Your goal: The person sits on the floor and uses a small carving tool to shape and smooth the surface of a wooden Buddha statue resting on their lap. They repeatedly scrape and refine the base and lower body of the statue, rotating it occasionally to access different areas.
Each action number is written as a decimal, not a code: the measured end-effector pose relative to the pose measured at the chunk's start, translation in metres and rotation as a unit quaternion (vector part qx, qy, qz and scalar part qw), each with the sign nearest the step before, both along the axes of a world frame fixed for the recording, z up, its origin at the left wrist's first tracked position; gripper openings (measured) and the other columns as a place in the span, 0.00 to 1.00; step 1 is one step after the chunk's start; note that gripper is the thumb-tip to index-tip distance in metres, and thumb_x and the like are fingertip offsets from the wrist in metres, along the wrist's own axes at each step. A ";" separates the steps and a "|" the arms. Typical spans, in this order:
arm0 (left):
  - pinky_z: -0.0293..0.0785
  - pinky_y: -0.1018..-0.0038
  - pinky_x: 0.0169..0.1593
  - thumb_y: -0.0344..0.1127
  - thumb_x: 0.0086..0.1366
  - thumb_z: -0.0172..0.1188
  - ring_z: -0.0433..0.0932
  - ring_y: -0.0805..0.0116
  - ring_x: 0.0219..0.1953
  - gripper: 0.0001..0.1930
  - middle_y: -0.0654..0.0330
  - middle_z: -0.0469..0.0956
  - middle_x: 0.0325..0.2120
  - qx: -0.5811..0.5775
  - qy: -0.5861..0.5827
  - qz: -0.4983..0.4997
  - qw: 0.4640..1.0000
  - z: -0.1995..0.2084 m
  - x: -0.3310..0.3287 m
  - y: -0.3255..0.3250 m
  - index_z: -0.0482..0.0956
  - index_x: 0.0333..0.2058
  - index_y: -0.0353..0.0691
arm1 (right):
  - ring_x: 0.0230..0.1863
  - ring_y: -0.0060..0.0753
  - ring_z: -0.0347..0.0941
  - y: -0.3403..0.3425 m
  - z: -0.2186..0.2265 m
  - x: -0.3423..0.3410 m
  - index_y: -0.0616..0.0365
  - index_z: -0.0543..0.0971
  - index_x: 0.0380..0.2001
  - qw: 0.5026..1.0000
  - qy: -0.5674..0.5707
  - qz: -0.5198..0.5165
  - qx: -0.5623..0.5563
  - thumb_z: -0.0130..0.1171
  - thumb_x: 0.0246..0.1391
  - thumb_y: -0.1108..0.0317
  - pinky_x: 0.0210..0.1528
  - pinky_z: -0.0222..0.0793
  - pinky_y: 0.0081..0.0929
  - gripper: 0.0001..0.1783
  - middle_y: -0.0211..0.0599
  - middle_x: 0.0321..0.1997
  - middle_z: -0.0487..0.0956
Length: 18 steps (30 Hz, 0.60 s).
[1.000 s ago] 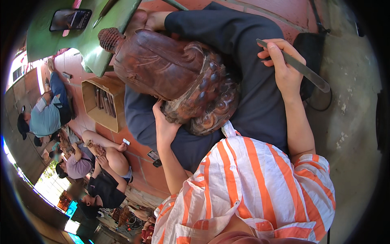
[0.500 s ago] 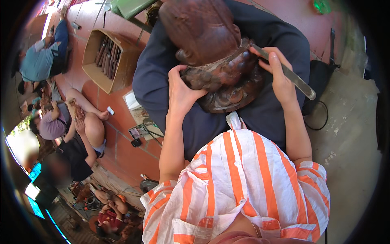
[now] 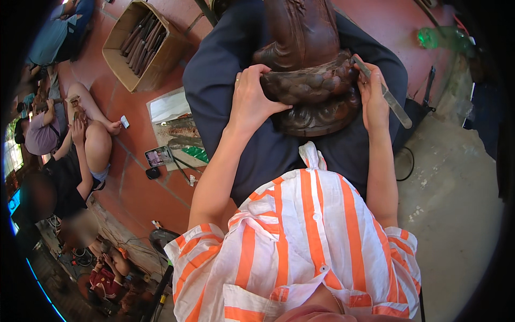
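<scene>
A dark brown wooden carving (image 3: 308, 80) stands between my thighs, its rounded, ornate base toward me and its top cut off by the upper edge of the view. My left hand (image 3: 252, 99) grips the left side of the base, thumb along the front and fingers at the upper rim. In my right hand (image 3: 373, 99) is a flat grey metal file (image 3: 394, 107), slanting down to the right with its rounded end free. The other end of the file lies at the carving's right rim. Contact there is partly hidden by my fingers.
On the tiled floor at left, a cardboard box (image 3: 145, 48) holds several wooden-handled tools. A phone (image 3: 159, 156) lies by a pale board (image 3: 170, 107). Several people work farther left. At upper right lies a green plastic bottle (image 3: 445, 40).
The carving has swung from leaning left to nearly upright in view. Both hands remain on the carving and the file. The surroundings have shifted as the head view moved.
</scene>
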<state>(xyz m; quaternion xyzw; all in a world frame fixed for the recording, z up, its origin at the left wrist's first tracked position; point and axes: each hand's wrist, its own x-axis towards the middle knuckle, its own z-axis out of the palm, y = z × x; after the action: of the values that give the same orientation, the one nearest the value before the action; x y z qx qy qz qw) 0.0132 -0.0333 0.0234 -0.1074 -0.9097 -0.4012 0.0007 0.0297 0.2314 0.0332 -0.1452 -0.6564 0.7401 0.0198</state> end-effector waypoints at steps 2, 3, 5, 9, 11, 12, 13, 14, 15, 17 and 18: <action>0.70 0.64 0.53 0.36 0.30 0.83 0.73 0.55 0.46 0.42 0.55 0.73 0.42 0.008 0.018 0.004 1.000 -0.002 0.001 0.002 0.69 0.47 0.39 | 0.72 0.33 0.56 0.008 -0.005 -0.002 0.60 0.69 0.58 0.999 -0.003 -0.002 -0.033 0.32 0.74 0.52 0.75 0.40 0.37 0.26 0.45 0.69 0.66; 0.70 0.63 0.53 0.35 0.30 0.83 0.72 0.53 0.46 0.41 0.54 0.74 0.41 0.015 0.019 0.008 1.000 -0.001 0.001 0.003 0.70 0.45 0.38 | 0.73 0.35 0.55 0.011 -0.006 -0.002 0.60 0.69 0.58 0.999 -0.004 -0.004 -0.049 0.31 0.75 0.52 0.76 0.40 0.38 0.26 0.47 0.71 0.65; 0.69 0.62 0.52 0.35 0.30 0.83 0.72 0.52 0.45 0.40 0.54 0.73 0.40 0.017 0.035 0.014 0.999 -0.001 0.003 0.005 0.70 0.44 0.37 | 0.74 0.40 0.54 0.017 -0.007 -0.002 0.60 0.68 0.58 0.997 0.007 0.014 -0.071 0.31 0.75 0.52 0.76 0.40 0.40 0.26 0.51 0.72 0.63; 0.70 0.64 0.50 0.38 0.28 0.84 0.71 0.57 0.42 0.42 0.57 0.72 0.38 -0.012 0.109 0.024 0.994 -0.002 0.005 0.006 0.70 0.43 0.38 | 0.73 0.43 0.56 0.022 -0.014 -0.012 0.60 0.69 0.58 0.996 -0.002 0.031 -0.087 0.30 0.74 0.51 0.75 0.42 0.43 0.27 0.51 0.71 0.65; 0.71 0.65 0.50 0.39 0.27 0.85 0.71 0.59 0.42 0.43 0.58 0.72 0.38 -0.024 0.134 0.032 0.990 -0.002 0.008 0.007 0.71 0.44 0.38 | 0.73 0.44 0.56 0.021 -0.017 -0.017 0.60 0.70 0.58 0.996 -0.008 0.034 -0.085 0.30 0.74 0.50 0.75 0.43 0.44 0.28 0.50 0.70 0.65; 0.71 0.65 0.50 0.39 0.27 0.85 0.71 0.59 0.42 0.43 0.58 0.72 0.38 -0.028 0.137 0.037 0.989 -0.003 0.011 0.008 0.71 0.44 0.38 | 0.73 0.44 0.56 0.019 -0.018 -0.019 0.60 0.70 0.58 0.996 -0.010 0.032 -0.086 0.30 0.74 0.50 0.75 0.43 0.44 0.28 0.50 0.70 0.65; 0.71 0.65 0.50 0.40 0.27 0.85 0.71 0.59 0.42 0.43 0.58 0.73 0.39 -0.032 0.140 0.043 0.989 -0.003 0.013 0.008 0.71 0.45 0.38 | 0.73 0.44 0.56 0.018 -0.019 -0.019 0.60 0.70 0.58 0.996 -0.011 0.031 -0.086 0.31 0.74 0.50 0.75 0.43 0.44 0.28 0.50 0.70 0.66; 0.71 0.65 0.51 0.39 0.28 0.85 0.72 0.58 0.43 0.43 0.58 0.73 0.40 -0.033 0.130 0.043 0.990 -0.002 0.013 0.009 0.71 0.46 0.38 | 0.73 0.44 0.55 0.016 -0.019 -0.019 0.60 0.70 0.57 0.995 -0.009 0.024 -0.092 0.31 0.74 0.50 0.75 0.42 0.44 0.28 0.50 0.70 0.66; 0.71 0.65 0.51 0.39 0.29 0.84 0.72 0.57 0.44 0.43 0.57 0.73 0.41 -0.035 0.120 0.044 0.991 0.001 0.014 0.009 0.71 0.46 0.38 | 0.73 0.44 0.55 0.014 -0.017 -0.020 0.60 0.70 0.57 0.996 -0.012 0.016 -0.087 0.31 0.74 0.51 0.75 0.42 0.44 0.27 0.50 0.70 0.66; 0.71 0.64 0.53 0.38 0.32 0.83 0.72 0.55 0.46 0.43 0.56 0.74 0.43 -0.048 0.081 0.049 0.994 0.008 0.015 0.012 0.71 0.49 0.38 | 0.74 0.43 0.55 0.010 -0.013 -0.018 0.60 0.70 0.58 0.997 -0.018 -0.003 -0.078 0.32 0.74 0.52 0.75 0.43 0.43 0.26 0.50 0.70 0.66; 0.70 0.63 0.54 0.37 0.34 0.83 0.72 0.54 0.49 0.43 0.55 0.74 0.45 -0.059 0.052 0.053 0.995 0.014 0.017 0.014 0.71 0.51 0.38 | 0.72 0.43 0.58 0.008 -0.012 -0.016 0.62 0.71 0.56 0.996 -0.008 -0.019 -0.091 0.33 0.73 0.54 0.74 0.45 0.43 0.26 0.51 0.68 0.68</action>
<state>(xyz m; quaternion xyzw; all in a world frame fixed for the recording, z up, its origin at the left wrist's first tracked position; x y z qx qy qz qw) 0.0302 -0.0196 0.0375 -0.0792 -0.9349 -0.3401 0.0628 0.0133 0.2397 0.0210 -0.1649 -0.5832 0.7953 0.0153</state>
